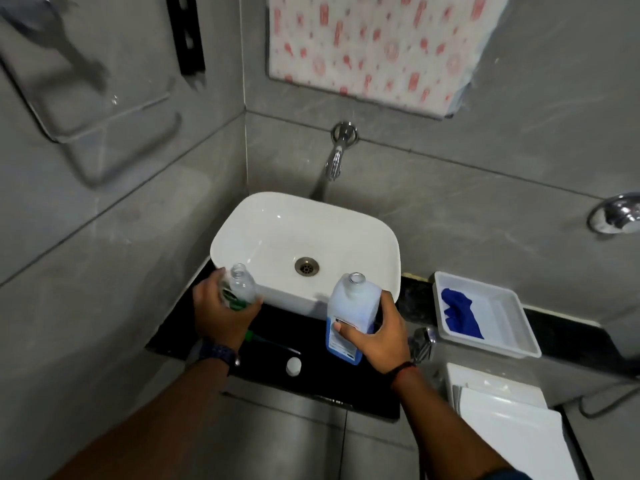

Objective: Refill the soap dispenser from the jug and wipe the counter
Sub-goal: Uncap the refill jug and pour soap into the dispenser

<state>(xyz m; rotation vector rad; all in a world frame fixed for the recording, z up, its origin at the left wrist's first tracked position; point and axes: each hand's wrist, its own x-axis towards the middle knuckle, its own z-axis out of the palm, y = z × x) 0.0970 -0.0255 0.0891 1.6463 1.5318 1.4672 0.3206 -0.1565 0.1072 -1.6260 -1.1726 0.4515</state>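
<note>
- The left hand (pixel 221 315) grips the small clear plastic soap dispenser bottle (pixel 239 287), uncapped, likely light and slippery.
- The right hand (pixel 379 336) clasps the white-and-blue plastic jug (pixel 349 315) mid-body; probably heavier, so hold it low.

The bottle (pixel 240 288) in the left hand (pixel 221 315) is clear, smooth plastic with a green label, and the jug (pixel 349 313) in the right hand (pixel 377 337) is translucent, matt white plastic with a paper-like label. Between and beyond the hands, the basin (pixel 270 216) is glossy white ceramic with a dull metal drain (pixel 307 266), set on a polished black counter (pixel 304 344). Right of the right hand, a matt white plastic tray (pixel 512 317) holds a blue cloth (pixel 460 313); the tap (pixel 337 154) is shiny chrome.
</note>
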